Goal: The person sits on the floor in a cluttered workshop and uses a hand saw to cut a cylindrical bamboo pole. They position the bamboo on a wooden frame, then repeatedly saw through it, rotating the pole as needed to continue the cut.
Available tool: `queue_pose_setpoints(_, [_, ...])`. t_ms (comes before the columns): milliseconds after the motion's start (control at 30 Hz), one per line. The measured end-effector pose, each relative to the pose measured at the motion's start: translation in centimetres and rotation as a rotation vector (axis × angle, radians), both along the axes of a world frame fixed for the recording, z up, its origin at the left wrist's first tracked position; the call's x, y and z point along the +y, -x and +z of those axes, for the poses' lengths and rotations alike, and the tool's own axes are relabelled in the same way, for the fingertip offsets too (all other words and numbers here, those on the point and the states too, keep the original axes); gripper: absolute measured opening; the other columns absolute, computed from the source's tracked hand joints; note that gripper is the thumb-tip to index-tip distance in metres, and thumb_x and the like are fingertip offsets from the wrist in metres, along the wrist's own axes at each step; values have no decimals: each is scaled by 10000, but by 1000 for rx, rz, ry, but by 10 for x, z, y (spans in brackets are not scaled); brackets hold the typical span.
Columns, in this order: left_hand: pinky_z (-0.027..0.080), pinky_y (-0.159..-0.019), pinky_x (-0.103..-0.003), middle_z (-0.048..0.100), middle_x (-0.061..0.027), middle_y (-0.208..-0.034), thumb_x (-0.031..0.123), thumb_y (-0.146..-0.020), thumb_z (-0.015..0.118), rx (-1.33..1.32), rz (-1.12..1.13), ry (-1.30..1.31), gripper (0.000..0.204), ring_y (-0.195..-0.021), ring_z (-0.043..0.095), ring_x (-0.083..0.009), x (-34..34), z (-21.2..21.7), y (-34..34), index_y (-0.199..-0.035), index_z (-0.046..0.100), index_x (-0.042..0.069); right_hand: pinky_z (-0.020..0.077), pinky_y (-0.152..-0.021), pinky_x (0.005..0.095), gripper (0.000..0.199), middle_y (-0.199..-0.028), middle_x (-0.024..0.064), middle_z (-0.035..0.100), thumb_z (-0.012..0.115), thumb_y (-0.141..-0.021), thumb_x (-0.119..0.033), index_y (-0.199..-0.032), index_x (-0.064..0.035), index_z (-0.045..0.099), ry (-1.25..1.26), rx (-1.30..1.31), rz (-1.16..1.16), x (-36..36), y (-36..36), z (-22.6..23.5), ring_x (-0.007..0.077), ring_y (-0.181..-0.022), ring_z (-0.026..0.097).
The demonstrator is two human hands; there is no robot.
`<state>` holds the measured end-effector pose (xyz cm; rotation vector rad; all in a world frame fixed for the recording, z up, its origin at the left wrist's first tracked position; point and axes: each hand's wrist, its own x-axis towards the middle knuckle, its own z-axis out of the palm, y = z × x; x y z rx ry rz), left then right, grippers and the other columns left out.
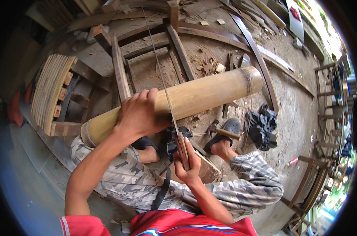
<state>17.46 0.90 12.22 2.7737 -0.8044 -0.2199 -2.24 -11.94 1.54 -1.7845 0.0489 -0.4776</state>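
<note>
A thick yellowish bamboo pole [210,88] lies slantwise in front of me, its near left end above my thigh. My left hand [141,112] grips it from above, fingers curled over the far side. In my right hand [189,163] is the wooden handle of a handsaw [181,144], held closed. The saw's thin blade, seen nearly edge-on, crosses the bamboo just right of my left hand and reaches away past it. Whether the teeth have cut into the bamboo I cannot tell. A dark wooden frame [118,70] stands behind and under the pole.
A hammer [225,131] lies by my right foot, near black plastic [261,128]. Slatted woodwork [54,92] stands on the left. Long boards [259,59] and wood scraps [210,67] lie on the dusty floor beyond. Wooden chair-like frames [310,185] stand at the right.
</note>
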Motion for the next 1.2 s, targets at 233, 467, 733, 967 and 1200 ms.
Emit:
queue_pose_setpoints(233, [589,-832,-496,699,-220,-1016,561,-700,834,-18,-14,17,733,-935,728,-411,8,-5,0,-1083,580,-11,480,-738,267,649,-1415,192,638,549,-1061,-151,-1636,-6,285,-214,331,219,-20,23,31,116,-801,546])
queue_pose_setpoints(467, [562,-885,-488,680,-211,-1057,476,-697,845,24,6,22,754,-1002,696,-408,7,-5,0,-1200,555,-6,484,-730,240,493,-1159,107,717,512,-1089,-95,-1572,-21,446,-523,400,4,-18,11,49,115,-766,559])
queue_pose_setpoints(733, [560,-899,-490,690,-251,-1061,569,-742,804,38,7,-12,769,-1011,705,-409,6,1,0,-1134,583,-54,565,-827,303,451,-1184,226,753,580,-1020,9,-1470,25,557,-5,454,-31,-18,38,58,187,-962,752])
queue_pose_setpoints(967, [550,-896,-494,680,-240,-1067,519,-729,817,63,-1,-16,762,-1007,691,-414,2,2,0,-1181,556,-37,560,-847,293,430,-1151,224,760,597,-1006,19,-1436,38,583,20,360,-86,-6,36,63,228,-1015,766])
queue_pose_setpoints(1200, [549,-901,-501,671,-251,-1093,550,-739,807,48,-1,6,775,-1034,682,-424,6,-2,-1,-1159,552,-50,568,-752,301,423,-1096,230,765,620,-991,5,-1413,23,614,31,436,-93,-6,41,63,224,-855,770])
